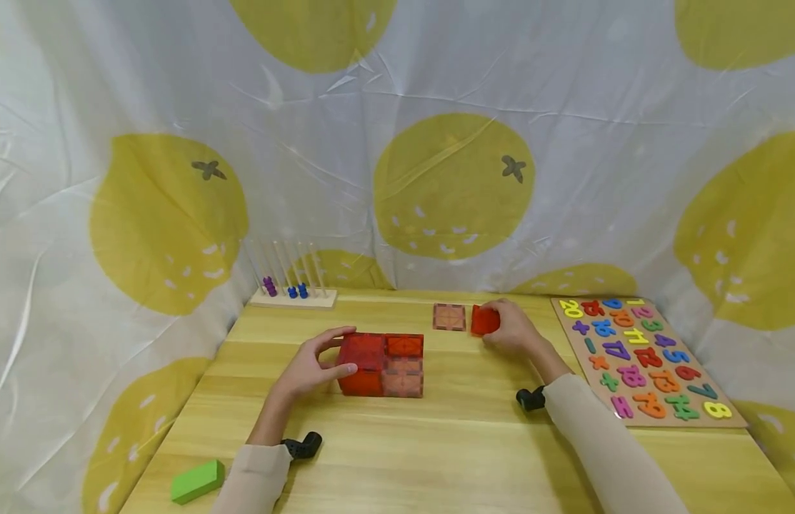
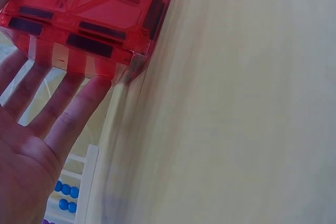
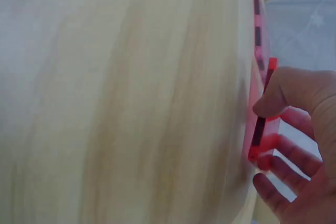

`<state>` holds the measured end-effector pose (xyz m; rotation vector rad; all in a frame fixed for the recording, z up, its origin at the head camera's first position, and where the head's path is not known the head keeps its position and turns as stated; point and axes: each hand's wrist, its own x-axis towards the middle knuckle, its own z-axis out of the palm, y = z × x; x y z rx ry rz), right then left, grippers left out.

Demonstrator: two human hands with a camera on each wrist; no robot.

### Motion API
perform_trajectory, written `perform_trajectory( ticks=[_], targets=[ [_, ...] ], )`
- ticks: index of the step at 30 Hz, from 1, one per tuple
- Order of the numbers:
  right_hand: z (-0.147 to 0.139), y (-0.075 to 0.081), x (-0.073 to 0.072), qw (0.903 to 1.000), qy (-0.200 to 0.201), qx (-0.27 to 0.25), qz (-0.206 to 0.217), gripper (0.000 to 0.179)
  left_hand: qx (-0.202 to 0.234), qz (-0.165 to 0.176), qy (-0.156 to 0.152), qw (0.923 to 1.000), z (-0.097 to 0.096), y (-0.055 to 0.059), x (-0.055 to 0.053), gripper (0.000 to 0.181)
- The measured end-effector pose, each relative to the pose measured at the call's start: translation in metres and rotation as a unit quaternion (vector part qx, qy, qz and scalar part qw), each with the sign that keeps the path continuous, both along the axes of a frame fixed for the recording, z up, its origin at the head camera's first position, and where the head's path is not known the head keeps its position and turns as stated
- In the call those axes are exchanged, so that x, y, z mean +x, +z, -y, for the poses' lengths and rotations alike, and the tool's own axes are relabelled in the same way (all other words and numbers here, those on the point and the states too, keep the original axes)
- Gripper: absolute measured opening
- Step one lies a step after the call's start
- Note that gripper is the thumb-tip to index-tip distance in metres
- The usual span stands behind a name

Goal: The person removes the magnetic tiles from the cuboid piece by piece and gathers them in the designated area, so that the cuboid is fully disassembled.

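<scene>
Translucent red magnetic tiles form a box-like structure (image 1: 403, 378) on the table, with a cube (image 2: 100, 9) at its left end. My left hand (image 1: 310, 364) grips that cube from the left, thumb on the near side and fingers against the far side. Farther back and to the right, my right hand (image 1: 514, 330) pinches a single red magnetic tile (image 1: 484, 320). In the right wrist view the thumb lies on the tile's (image 3: 261, 129) edge and the fingers are behind it. Left of that tile, a paler tile (image 1: 450, 317) lies flat on the table.
A bead counting frame (image 1: 294, 300) with purple and blue beads stands at the back left. A number puzzle board (image 1: 567, 343) occupies the right side. Near the front left lies a green block (image 1: 198, 482). A lemon-print curtain (image 1: 333, 143) hangs behind the wooden table (image 1: 436, 457).
</scene>
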<state>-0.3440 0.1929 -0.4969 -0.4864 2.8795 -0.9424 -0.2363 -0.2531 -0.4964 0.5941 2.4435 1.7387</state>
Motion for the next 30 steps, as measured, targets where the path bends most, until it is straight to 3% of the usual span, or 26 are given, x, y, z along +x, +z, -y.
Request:
perform_trajectory(
  ticks=[7,16,22,30],
  targets=[
    [-0.001,0.001,-0.009,0.9998,0.006,0.016,0.007,0.051,-0.006,0.002,0.014,0.9999,-0.002,0.002,-0.003,0.066],
    [-0.006,-0.002,-0.009,1.0000,0.002,0.005,-0.002,0.050,-0.013,0.014,0.010,0.9998,-0.003,0.000,-0.004,0.070],
    [-0.008,0.003,0.000,0.9988,-0.002,-0.041,-0.026,0.052,-0.010,0.009,0.007,0.9999,-0.003,0.001,-0.001,0.071],
    [-0.005,0.016,0.024,0.9938,0.005,-0.105,-0.036,0.050,-0.025,0.023,0.005,0.9994,-0.002,0.005,0.000,0.069]
  ],
)
